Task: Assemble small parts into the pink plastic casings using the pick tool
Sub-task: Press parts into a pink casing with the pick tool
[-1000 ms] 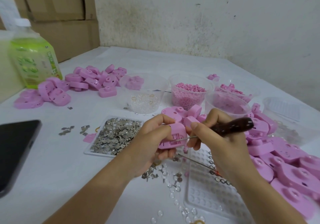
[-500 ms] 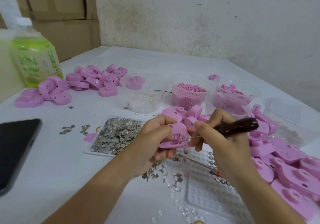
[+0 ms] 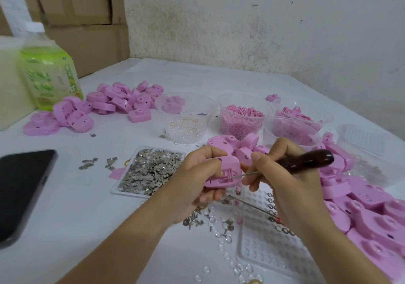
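The left hand (image 3: 195,175) curled round one pink casing (image 3: 230,167) at frame centre, while the right hand (image 3: 282,182) gripped the pick tool (image 3: 306,160), its tip in the casing's recess. With heaps of casings at four o'clock (image 3: 372,209) and ten o'clock (image 3: 116,101), the job looked about midway, though I could not tell which heap was finished.

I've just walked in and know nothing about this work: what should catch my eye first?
The left hand grips a pink plastic casing at the centre while the right hand holds a dark-handled metal pick tool against it. Heaps of pink casings lie right and far left; a clear tray of silvery metal pieces sits left of the hands.
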